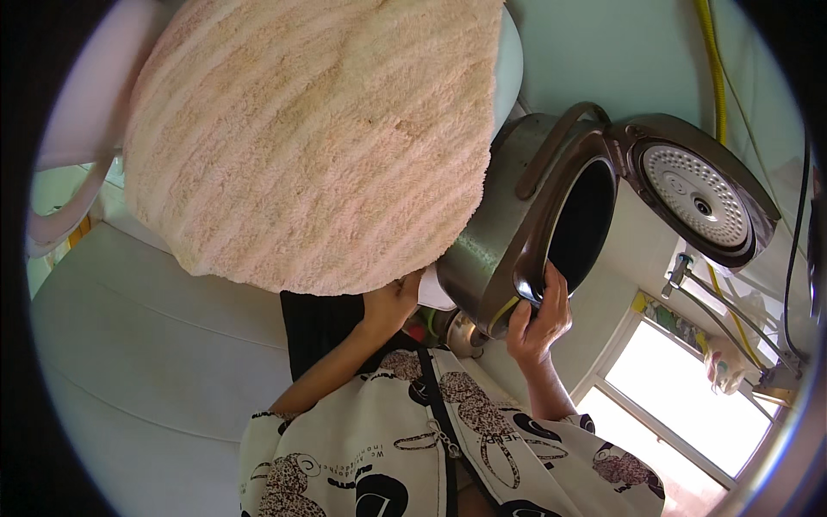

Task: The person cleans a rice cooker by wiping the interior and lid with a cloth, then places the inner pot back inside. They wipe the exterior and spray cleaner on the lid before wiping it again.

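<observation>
A brushed-metal rice cooker [497,194] with brown trim is tilted in front of me. Its hinged lid [698,194] stands raised, showing a perforated metal inner plate, and its cavity [581,220] looks dark. My right hand [539,320] grips the front rim, thumb outside and fingers over the edge. A fluffy beige towel [316,148] fills the upper middle, spread over something with a pale blue-green edge [510,71]. At the towel's lower edge is my left hand [391,304], its fingers partly hidden; what they hold cannot be made out.
A metal pot or kettle [464,333] sits below the cooker. To the right are a tap [678,274] with hoses, a plastic bag [723,368] and a bright window [685,381]. A yellow hose [714,71] runs along the wall. A pale curved surface [161,342] extends left.
</observation>
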Demonstrator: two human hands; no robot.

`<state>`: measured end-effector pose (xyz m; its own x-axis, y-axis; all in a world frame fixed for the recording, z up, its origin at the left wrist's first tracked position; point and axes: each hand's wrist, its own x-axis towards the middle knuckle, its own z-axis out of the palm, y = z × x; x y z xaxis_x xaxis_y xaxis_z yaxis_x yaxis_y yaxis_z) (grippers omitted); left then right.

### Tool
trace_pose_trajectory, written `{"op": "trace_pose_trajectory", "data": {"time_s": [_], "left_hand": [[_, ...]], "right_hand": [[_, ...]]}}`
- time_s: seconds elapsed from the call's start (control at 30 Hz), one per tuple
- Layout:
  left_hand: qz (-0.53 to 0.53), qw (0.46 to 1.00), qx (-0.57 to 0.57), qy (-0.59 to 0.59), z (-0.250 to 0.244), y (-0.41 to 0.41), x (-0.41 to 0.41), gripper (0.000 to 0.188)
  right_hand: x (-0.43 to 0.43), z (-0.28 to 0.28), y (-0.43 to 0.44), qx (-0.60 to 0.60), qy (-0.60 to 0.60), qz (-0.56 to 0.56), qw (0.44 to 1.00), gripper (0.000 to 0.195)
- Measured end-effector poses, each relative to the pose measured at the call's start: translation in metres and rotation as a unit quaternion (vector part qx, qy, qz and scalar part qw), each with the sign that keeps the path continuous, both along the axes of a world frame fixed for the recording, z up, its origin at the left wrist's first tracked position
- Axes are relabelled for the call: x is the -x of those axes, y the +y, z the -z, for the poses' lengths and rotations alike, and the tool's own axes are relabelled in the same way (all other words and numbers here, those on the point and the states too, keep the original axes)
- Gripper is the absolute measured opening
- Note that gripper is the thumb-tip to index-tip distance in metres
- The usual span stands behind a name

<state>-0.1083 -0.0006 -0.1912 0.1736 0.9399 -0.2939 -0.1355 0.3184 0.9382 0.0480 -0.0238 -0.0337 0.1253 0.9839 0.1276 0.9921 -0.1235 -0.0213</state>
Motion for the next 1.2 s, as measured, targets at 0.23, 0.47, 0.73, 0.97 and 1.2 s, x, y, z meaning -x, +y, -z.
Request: {"op": "trace_pose_trajectory", "data": {"time_s": [0.23,0.47,0.73,0.97,1.2], "left_hand": [[0.011,0.952,-0.191,0.238,0.01,0.001,0.007,0.034],[0.023,0.957,-0.171,0.232,0.01,-0.004,0.011,0.041],[-0.024,0.957,-0.194,0.215,0.007,-0.001,0.006,0.045],[-0.07,0.968,-0.177,0.164,0.008,0.0,0.007,0.044],[-0.126,0.959,-0.158,0.197,0.002,0.003,-0.003,0.044]], "right_hand": [[0.004,-0.013,0.007,0.044,0.102,0.068,0.991,0.05],[-0.001,-0.01,0.056,0.116,0.234,0.174,0.949,0.054],[-0.003,-0.009,0.066,0.137,0.209,0.197,0.948,0.045],[0.006,-0.021,0.052,0.164,0.206,0.175,0.949,0.035],[0.014,-0.026,0.049,0.171,0.184,0.16,0.955,0.034]]}}
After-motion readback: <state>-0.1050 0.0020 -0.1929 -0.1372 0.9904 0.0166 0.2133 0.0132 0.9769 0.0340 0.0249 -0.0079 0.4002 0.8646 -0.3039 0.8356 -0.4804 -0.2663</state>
